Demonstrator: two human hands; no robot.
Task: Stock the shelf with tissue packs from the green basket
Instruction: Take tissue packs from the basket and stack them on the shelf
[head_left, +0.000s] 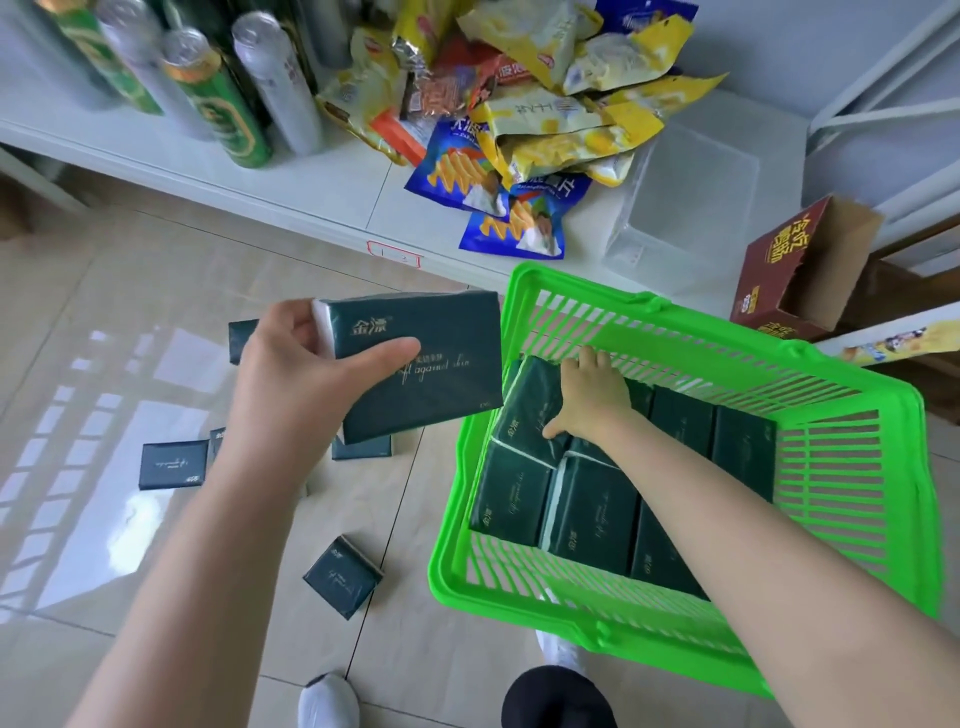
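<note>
Tissue pack (441, 364) held by left hand (306, 374); right hand (592, 400) grips basket pack (524, 410)

I record a left forearm (208, 545) and a right forearm (753, 540), both bare up to the frame edge. Footwear: one white shoe (328, 701) at bottom centre, and a second white shoe (558, 647) partly hidden by a black trouser knee (558, 699).
</note>
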